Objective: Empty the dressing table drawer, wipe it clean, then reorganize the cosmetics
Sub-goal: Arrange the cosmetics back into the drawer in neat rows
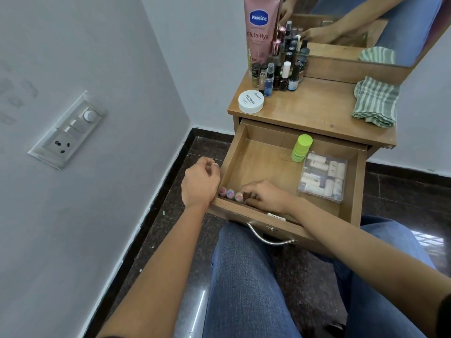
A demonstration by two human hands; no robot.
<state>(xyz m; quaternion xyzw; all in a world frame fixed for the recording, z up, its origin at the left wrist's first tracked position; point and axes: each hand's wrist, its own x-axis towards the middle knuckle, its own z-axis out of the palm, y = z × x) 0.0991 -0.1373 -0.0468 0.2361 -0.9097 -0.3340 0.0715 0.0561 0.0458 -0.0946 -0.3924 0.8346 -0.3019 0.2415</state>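
Three small bottles point(230, 193), drawer point(263, 164) front-left corner: rightmost is pinched by right hand point(264, 196) curled fingers; left hand point(200, 182) is held loosely curled outside, empty.

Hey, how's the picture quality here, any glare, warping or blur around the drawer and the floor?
Head view: soft, even light, only faint shadow inside the drawer. Head view: a white glare streak on the polished floor. Head view: the wide-angle lens bows the edges of the wall. Head view: the small bottles and the clear box contents look soft; labels unreadable.
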